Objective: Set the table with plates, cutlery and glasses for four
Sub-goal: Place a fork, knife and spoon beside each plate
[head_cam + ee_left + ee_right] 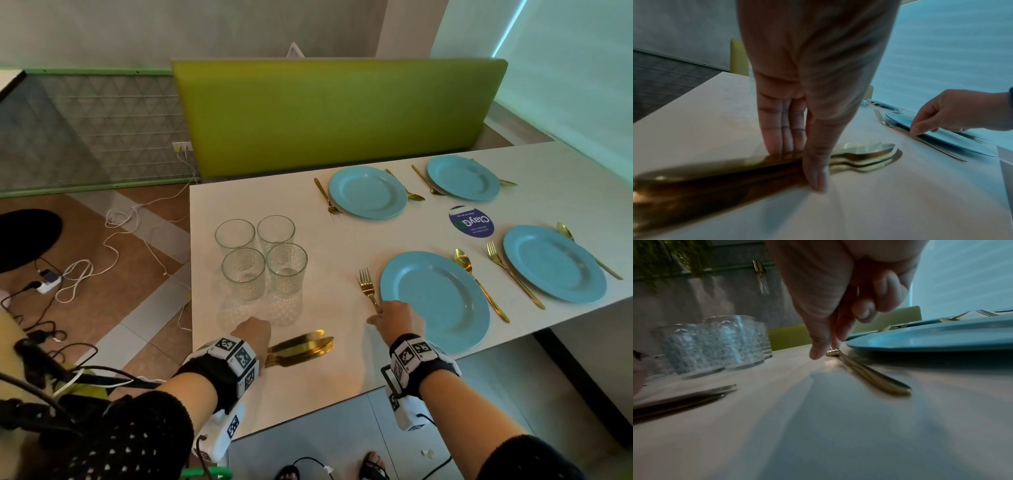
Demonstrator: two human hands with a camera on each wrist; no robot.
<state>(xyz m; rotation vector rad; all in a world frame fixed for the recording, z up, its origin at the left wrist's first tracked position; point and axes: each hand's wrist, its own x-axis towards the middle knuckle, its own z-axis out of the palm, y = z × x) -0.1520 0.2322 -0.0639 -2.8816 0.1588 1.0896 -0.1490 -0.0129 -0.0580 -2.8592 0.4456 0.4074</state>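
On the white table (342,380), blue plates (368,192) (462,178) (555,263) each have a gold fork and spoon beside them. At the nearest plate (435,298) (931,337), my right hand (380,317) (828,347) pinches the gold fork (367,282) (875,378), which lies flat just left of that plate. My left hand (253,337) (797,162) grips a stack of gold knives (305,346) (859,155) by the handles, fingers behind and thumb in front. Several empty glasses (260,260) (715,344) stand clustered beyond the knives.
A round blue sticker (471,221) lies between the plates. A green bench backrest (335,106) runs along the table's far side. White and black cables (85,270) trail over the floor on the left. The table's near edge is just below both wrists.
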